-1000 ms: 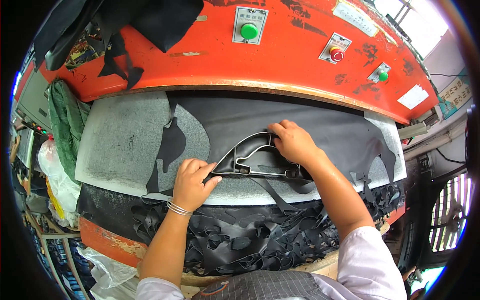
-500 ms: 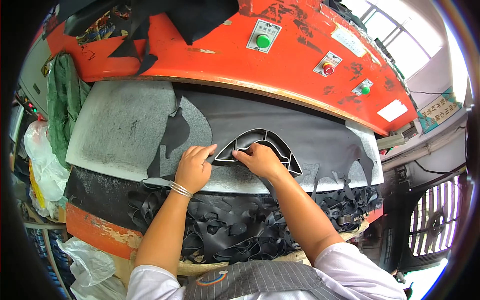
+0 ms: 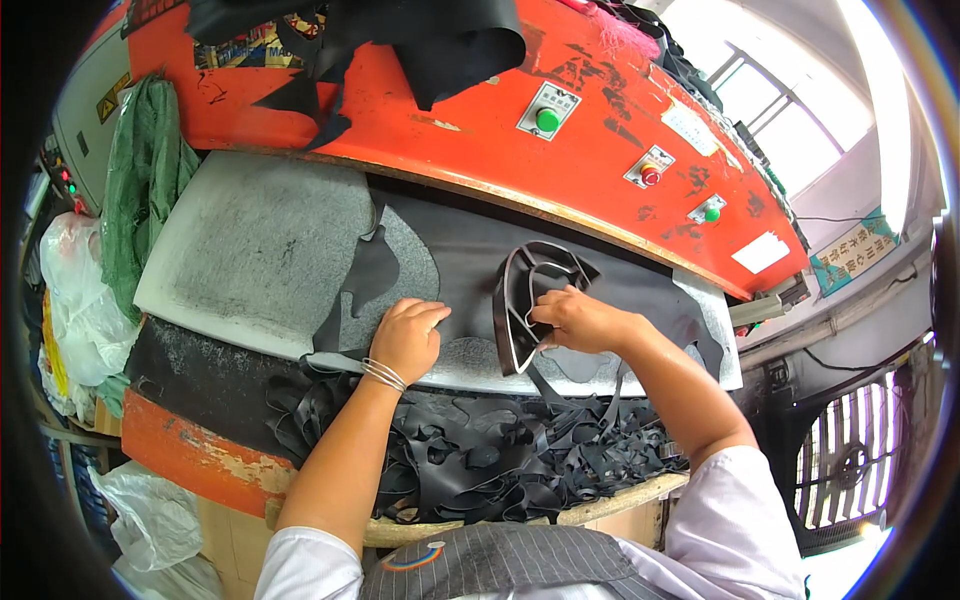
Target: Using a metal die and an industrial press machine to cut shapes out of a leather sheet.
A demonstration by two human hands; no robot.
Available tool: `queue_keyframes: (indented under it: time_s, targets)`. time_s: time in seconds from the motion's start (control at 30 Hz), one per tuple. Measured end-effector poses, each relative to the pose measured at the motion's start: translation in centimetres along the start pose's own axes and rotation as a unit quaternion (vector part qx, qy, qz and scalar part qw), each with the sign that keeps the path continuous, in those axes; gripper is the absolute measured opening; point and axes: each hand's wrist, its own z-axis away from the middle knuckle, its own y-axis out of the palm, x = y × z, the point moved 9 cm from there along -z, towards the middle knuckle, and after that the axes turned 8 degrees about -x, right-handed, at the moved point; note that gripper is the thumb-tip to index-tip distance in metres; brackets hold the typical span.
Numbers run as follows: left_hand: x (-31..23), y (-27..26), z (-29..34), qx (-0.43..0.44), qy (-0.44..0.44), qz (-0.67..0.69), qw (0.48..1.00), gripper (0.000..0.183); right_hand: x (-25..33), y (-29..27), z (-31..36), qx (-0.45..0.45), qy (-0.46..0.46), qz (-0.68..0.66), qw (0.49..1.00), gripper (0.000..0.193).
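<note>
Though small, lettered plate (image 3: 560, 103) beyond die (image 3: 505, 315)

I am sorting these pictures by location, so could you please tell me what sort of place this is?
Probably a workshop that cuts leather or similar sheet material: a large red machine with push buttons, a curved metal frame in the right hand, and a heap of dark offcuts.

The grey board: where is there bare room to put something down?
The left part of the board, between green cloth and black sheet, is bare. It's crowded farther right, where the right hand holds a metal frame, and along the front, where black scraps lie heaped.
</note>
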Motion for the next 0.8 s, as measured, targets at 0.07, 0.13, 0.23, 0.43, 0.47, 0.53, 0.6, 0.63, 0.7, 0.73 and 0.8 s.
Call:
queue_keyframes:
  time_s: [0.07, 0.13, 0.23, 0.43, 0.47, 0.53, 0.6, 0.63, 0.7, 0.73, 0.8]
  targets:
    - [0.2, 0.3, 0.2, -0.002, 0.005, -0.009, 1.000, 0.033, -0.9, 0.9, -1.0, 0.020, -0.044, 0.047, 0.998, 0.031]
    - [0.4, 0.8, 0.4, 0.011, 0.019, -0.050, 0.999, 0.033, -1.0, 1.7, -1.8, 0.006, -0.132, 0.104, 0.986, 0.026]
    - [0.5, 1.3, 0.0, 0.025, 0.017, -0.057, 0.998, 0.033, -2.4, 2.8, -3.4, -0.010, -0.187, 0.137, 0.973, 0.026]
    - [0.6, 0.8, -0.4, 0.021, 0.015, -0.063, 0.998, 0.034, -3.0, 2.9, -6.7, -0.005, -0.234, 0.114, 0.965, 0.025]
    - [0.5, 0.6, -0.5, 0.020, 0.008, -0.063, 0.998, 0.033, -3.0, 2.8, -7.1, -0.015, -0.251, 0.125, 0.960, 0.025]
    - [0.5, 0.7, -0.7, 0.023, 0.008, -0.063, 0.998, 0.033, -3.3, 2.7, -7.6, -0.022, -0.255, 0.129, 0.958, 0.022]
    - [0.3, 0.8, -0.9, 0.024, 0.009, -0.064, 0.998, 0.033, -3.9, 2.5, -7.6, -0.039, -0.255, 0.133, 0.957, 0.022]
    - [0.3, 1.1, -1.0, 0.027, 0.010, -0.064, 0.998, 0.033, -4.2, 2.4, -7.4, -0.054, -0.255, 0.139, 0.955, 0.022]
    - [0.3, 1.3, -1.2, 0.035, 0.008, -0.062, 0.997, 0.033, -4.5, 2.0, -7.1, -0.083, -0.233, 0.113, 0.962, 0.026]
    - [0.3, 1.5, -1.3, 0.038, 0.009, -0.063, 0.997, 0.033, -4.8, 1.6, -6.8, -0.110, -0.211, 0.090, 0.967, 0.030]
    - [0.3, 0.7, -1.5, 0.026, 0.007, -0.070, 0.997, 0.031, -4.1, 0.7, -5.6, -0.212, -0.155, 0.077, 0.962, 0.034]
